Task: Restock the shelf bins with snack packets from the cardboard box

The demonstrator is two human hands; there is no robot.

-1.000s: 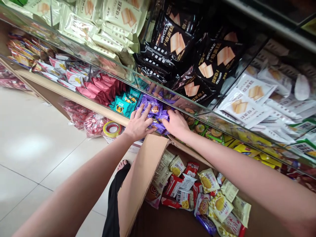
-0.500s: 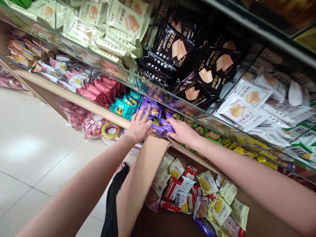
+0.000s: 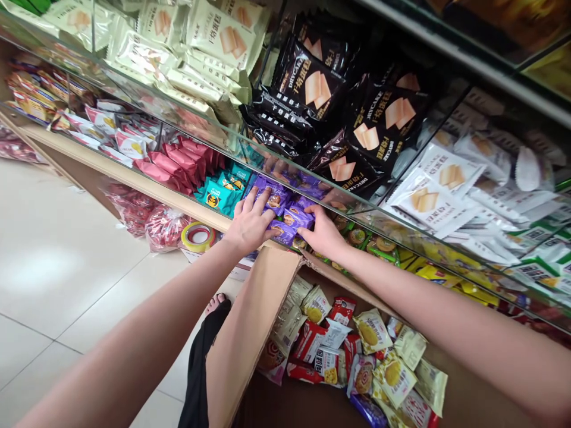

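Note:
Several purple snack packets (image 3: 298, 215) lie in a compartment of the lower shelf, with both my hands on them. My left hand (image 3: 252, 223) rests on the left part of this pile, its fingers spread and stretched out over the packets. From the right, my right hand (image 3: 325, 235) has its thumb and curved fingers about the right edge of a purple packet; some of its fingers are hidden. Just below my hands stands an open cardboard box (image 3: 254, 321), with mixed snack packets (image 3: 395, 377) inside in yellow, red and white wrappers.
Teal packets (image 3: 218, 193) and red packets (image 3: 165, 166) adjoin on the left, green packets (image 3: 383, 248) on the right. A glass shelf front (image 3: 196, 128) runs above my hands, before black cake packets (image 3: 316, 89). Tape rolls (image 3: 197, 236) and bagged goods (image 3: 165, 227) sit lower left.
The purple packets between my hands have shifted and lie flatter, their printed faces showing more. My right hand has moved slightly left. The whole view has slid a little.

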